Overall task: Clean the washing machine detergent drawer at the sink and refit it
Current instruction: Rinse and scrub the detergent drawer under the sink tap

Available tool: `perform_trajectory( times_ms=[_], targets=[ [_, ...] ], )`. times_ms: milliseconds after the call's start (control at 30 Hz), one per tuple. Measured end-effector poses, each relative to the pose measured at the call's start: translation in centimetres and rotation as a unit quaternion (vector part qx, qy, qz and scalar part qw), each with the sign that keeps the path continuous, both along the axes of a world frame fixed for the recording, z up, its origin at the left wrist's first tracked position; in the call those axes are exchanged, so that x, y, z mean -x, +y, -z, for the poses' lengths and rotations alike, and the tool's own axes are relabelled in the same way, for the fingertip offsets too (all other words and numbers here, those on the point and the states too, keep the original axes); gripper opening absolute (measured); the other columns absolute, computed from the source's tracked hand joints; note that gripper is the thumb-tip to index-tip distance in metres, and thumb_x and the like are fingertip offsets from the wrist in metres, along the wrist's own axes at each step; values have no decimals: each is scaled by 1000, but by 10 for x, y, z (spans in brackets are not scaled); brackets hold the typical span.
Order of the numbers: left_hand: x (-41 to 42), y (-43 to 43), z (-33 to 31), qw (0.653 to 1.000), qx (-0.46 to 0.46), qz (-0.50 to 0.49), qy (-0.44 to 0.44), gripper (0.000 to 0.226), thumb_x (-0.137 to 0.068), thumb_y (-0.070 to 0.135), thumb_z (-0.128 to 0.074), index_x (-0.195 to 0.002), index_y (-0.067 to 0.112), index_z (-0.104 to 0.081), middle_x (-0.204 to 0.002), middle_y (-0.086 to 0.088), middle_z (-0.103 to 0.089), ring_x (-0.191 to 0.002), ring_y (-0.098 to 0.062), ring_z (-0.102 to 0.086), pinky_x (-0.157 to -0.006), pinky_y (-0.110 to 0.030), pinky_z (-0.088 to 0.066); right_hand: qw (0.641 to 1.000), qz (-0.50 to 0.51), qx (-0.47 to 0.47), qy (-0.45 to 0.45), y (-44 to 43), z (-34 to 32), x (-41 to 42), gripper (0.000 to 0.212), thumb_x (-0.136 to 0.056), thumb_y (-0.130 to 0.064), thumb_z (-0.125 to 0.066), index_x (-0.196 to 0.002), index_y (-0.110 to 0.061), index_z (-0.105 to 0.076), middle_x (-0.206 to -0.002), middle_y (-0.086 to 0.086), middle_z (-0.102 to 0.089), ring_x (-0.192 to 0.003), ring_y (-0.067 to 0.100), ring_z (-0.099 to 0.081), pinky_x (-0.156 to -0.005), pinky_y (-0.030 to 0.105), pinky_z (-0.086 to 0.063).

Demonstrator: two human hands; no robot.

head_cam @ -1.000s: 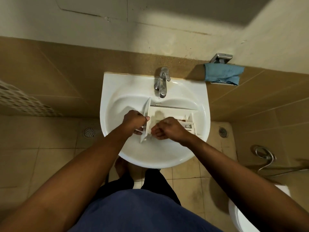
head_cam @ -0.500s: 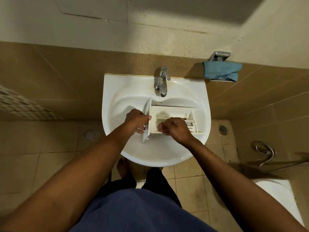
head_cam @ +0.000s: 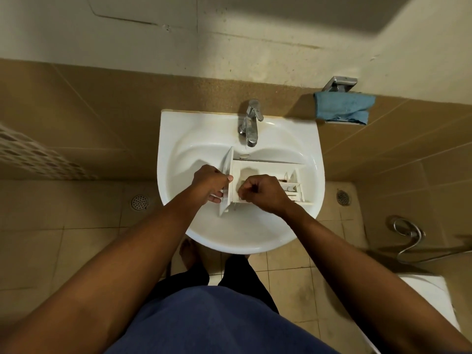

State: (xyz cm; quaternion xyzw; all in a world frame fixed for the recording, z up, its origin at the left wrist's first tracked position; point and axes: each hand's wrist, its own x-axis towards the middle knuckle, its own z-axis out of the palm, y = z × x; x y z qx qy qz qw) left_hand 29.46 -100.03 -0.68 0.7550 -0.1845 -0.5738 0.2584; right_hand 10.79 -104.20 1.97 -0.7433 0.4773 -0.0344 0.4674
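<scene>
Drawer lies in the sink, tap at 12 o'clock. I see left hand fingers gripping its front panel at 9 o'clock. Right hand fingers are curled inside the big compartment; contents unclear.

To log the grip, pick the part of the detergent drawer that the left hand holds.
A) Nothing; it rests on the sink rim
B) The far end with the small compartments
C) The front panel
C: the left hand grips the front panel of the detergent drawer, with its thumb over the panel's edge.
</scene>
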Motion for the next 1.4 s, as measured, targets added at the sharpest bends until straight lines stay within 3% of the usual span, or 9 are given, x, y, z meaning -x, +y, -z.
perform_trajectory(
  times_ms=[100, 300, 433, 567, 767, 900, 1167, 1300, 1400],
  targets=[
    [0, 0, 0, 1000, 0, -3, -2, 27, -90, 26, -78, -105, 5, -69, -94, -14, -76, -80, -31, -76, -68, -45, -65, 997, -68, 30, 14, -2, 3, 7, 15, -81, -2, -78, -86, -16, -80, -85, -7, -78, -77, 2, -71, -73, 14, -51],
    [0, -1, 0, 1000, 3, -1, 0, 26, -89, 24, -78, -105, 5, -68, -93, -14, -76, -79, -32, -76, -67, -45, -65, 990, -121, 63, 23, -1, 7, 8, 25, -70, 6, -83, -88, -12, -80, -87, -3, -77, -73, 5, -68, -71, 15, -51],
    [0, -3, -2, 1000, 4, 4, -6, 24, -89, 21, -78, -104, 4, -68, -92, -15, -76, -79, -33, -76, -68, -47, -65, 956, -229, 170, 73, -5, 9, 2, 22, -70, -3, -79, -86, -17, -73, -86, -2, -74, -78, 21, -68, -67, 24, -44],
    [0, -4, -3, 1000, 2, 10, -7, 24, -89, 20, -78, -104, 4, -68, -94, -17, -76, -80, -33, -76, -67, -47, -65, 899, -331, 243, 153, -14, 1, -6, 9, -77, -19, -70, -84, -16, -66, -80, 7, -68, -77, 34, -63, -63, 37, -48],
    [-1, -2, -4, 1000, 3, 10, -5, 25, -89, 22, -78, -104, 5, -67, -95, -15, -75, -82, -32, -75, -68, -46, -65, 923, -272, 224, 157, -11, -4, -5, 21, -73, -29, -83, -89, -23, -70, -84, -8, -70, -78, 18, -61, -64, 28, -34],
    [-1, -3, -4, 1000, 3, 16, -4, 26, -90, 22, -78, -106, 5, -67, -97, -15, -75, -83, -32, -75, -68, -45, -65, 923, -250, 256, 143, 2, 8, 3, 13, -77, -27, -79, -86, -24, -70, -85, -4, -72, -79, 24, -67, -66, 29, -43],
    [1, -5, -5, 1000, 2, 17, -1, 26, -91, 19, -77, -108, 4, -66, -98, -16, -74, -83, -33, -75, -70, -46, -65, 815, -376, 370, 242, 1, -3, -16, 24, -78, -41, -71, -92, -22, -69, -85, 3, -65, -80, 30, -66, -70, 35, -42],
    [0, -3, -4, 1000, 2, 9, 1, 24, -90, 20, -78, -105, 4, -67, -96, -16, -75, -83, -33, -75, -73, -49, -65, 862, -312, 352, 189, 7, 0, -13, 11, -72, -27, -75, -78, -18, -70, -80, 3, -63, -71, 30, -65, -64, 30, -41],
    [0, -3, -4, 1000, 4, 10, -1, 24, -90, 21, -77, -104, 4, -67, -95, -15, -75, -83, -33, -75, -72, -47, -65, 889, -253, 370, 92, 23, 19, 16, 8, -85, -12, -69, -87, -14, -77, -89, 4, -67, -74, 28, -66, -60, 28, -46]
  ],
)
